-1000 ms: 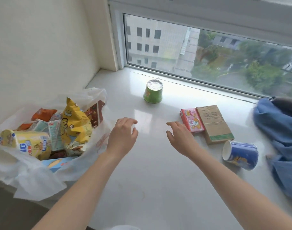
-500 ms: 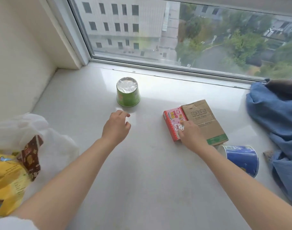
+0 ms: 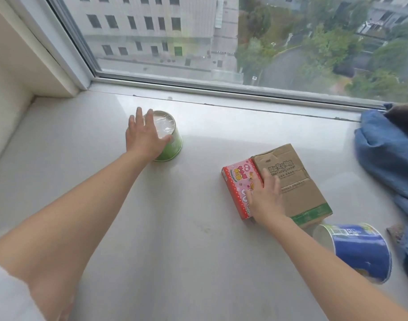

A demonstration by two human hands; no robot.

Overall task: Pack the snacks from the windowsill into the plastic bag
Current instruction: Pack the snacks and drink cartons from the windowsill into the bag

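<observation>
The person leans over the white windowsill [image 3: 198, 251] with both bare arms stretched out. The left hand [image 3: 144, 137] lies over the green snack cup [image 3: 171, 147], which stands upside down with its shiny film-covered base up; the fingers are spread over the base and down the far side, the thumb lies along the cup's near side, so the hand is wrapped round it. The cup stands on the sill, near the window frame [image 3: 221, 93].

To the right of the green cup, and nearer the person, a pink-and-red snack box [image 3: 238, 181] lies flat, its long side touching a brown cardboard box [image 3: 291, 177]. The right hand [image 3: 266, 200] rests on top where the two boxes meet, fingers straight and pressed flat, gripping nothing that I can see.

Further right of the cardboard box and closer to the sill's front edge, a blue snack cup [image 3: 360, 251] lies on its side, its open end towards the boxes. Beyond it, at the right end of the sill, there is a heap of blue cloth [image 3: 390, 158] reaching up to the window frame.

The plastic bag does not show from here
</observation>
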